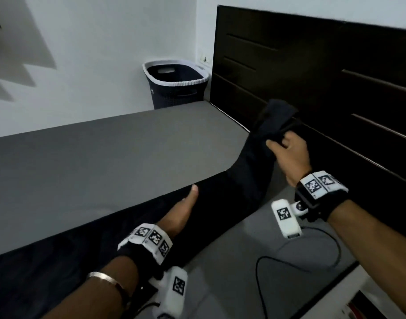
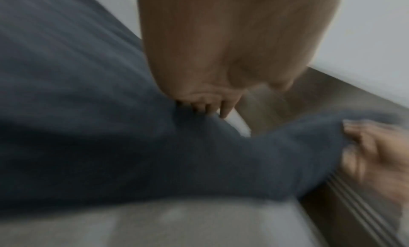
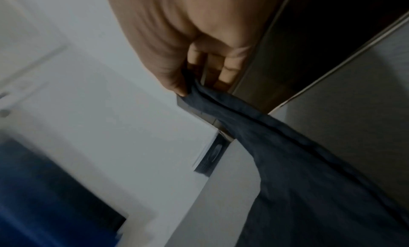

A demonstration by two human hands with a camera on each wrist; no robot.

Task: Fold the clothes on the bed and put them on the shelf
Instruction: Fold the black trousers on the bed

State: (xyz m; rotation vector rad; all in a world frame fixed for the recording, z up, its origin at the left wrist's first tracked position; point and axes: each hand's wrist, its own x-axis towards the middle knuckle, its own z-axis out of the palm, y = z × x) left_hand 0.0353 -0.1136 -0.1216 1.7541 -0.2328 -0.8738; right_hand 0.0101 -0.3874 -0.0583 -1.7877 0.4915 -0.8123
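so there's a grey bed (image 1: 93, 157) with a dark headboard (image 1: 324, 72) behind it; a long dark garment (image 1: 220, 199) lies stretched across the near side of the mattress, one end lifted; a laundry basket (image 1: 176, 84) sits in the corner past the bed; left hand (image 1: 181, 210) lies on the cloth, fingers curled onto a fold; right hand (image 1: 289, 155) grips the raised, bunched end near the headboard
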